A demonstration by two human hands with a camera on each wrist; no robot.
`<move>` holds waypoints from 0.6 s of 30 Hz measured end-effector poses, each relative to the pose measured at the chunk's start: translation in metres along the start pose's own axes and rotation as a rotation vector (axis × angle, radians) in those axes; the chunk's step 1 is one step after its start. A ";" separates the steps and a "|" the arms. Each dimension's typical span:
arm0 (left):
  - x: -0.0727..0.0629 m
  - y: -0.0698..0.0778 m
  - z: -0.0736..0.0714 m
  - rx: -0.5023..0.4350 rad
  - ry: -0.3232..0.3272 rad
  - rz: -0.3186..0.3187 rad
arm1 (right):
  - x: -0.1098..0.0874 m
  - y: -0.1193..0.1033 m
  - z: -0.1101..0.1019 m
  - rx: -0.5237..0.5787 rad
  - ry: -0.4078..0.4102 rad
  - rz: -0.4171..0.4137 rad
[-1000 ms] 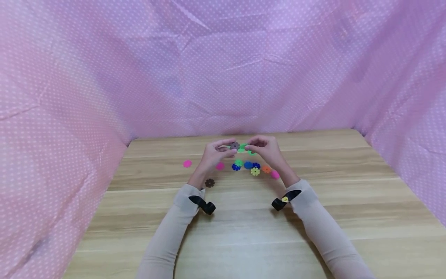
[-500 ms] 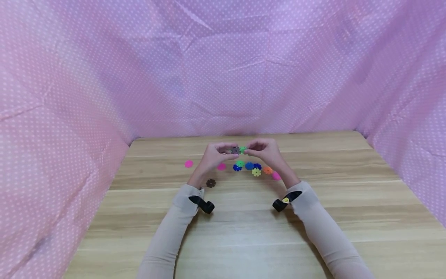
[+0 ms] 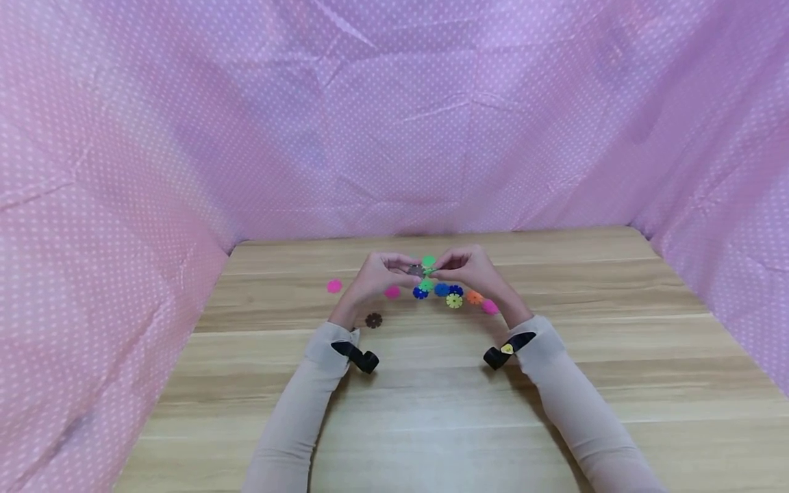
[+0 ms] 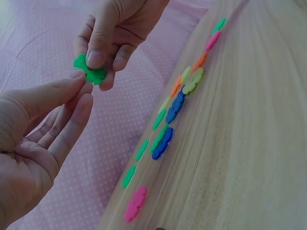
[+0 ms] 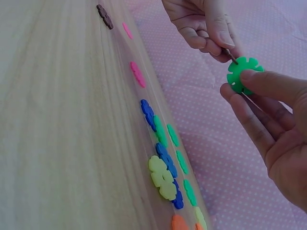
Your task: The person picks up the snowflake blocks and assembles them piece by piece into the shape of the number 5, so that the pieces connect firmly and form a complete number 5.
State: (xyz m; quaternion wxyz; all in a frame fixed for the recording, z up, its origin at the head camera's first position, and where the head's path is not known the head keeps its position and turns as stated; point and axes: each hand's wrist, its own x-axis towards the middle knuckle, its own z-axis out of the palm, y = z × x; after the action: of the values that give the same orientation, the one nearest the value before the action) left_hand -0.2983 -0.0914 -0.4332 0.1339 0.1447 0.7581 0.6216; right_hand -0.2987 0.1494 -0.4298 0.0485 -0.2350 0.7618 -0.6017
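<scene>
My left hand (image 3: 380,276) pinches a brown snowflake disc (image 3: 416,271) between thumb and fingers. Opposite it, my right hand (image 3: 474,272) grips a green snowflake disc (image 5: 235,73), thumb on its face. The two discs meet at their notched edges, held above the far part of the table. Seen from the right wrist, the brown one shows only as a thin edge-on strip (image 5: 232,56) reaching the green rim. In the left wrist view my left fingers hide most of the brown disc.
Several loose snowflake discs lie on the wooden table (image 3: 431,411) below the hands: a brown disc (image 3: 373,320), a pink disc (image 3: 334,286), a yellow disc (image 3: 454,300), an orange disc (image 3: 474,297), plus blue and green ones. A pink dotted cloth (image 3: 394,137) hangs behind.
Both hands have drawn slightly closer together and lower. The green disc has turned from face-on to nearly edge-on in the head view, against the brown disc.
</scene>
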 end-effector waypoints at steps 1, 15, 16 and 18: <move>0.000 0.000 0.000 -0.005 0.001 0.003 | 0.000 0.000 0.000 0.004 0.004 0.001; -0.004 -0.002 -0.002 -0.128 -0.017 -0.015 | 0.003 0.002 0.007 0.045 0.004 -0.061; -0.004 -0.001 -0.001 -0.141 -0.023 -0.021 | 0.003 0.002 0.007 0.038 0.001 -0.066; -0.005 -0.001 0.000 -0.161 -0.032 -0.029 | 0.002 0.002 0.005 0.021 -0.005 -0.069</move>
State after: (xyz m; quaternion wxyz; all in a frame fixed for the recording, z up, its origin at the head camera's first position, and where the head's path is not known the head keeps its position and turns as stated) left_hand -0.2942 -0.0934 -0.4338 0.1660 0.1324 0.7054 0.6763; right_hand -0.2994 0.1440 -0.4328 0.0320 -0.2622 0.7469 -0.6102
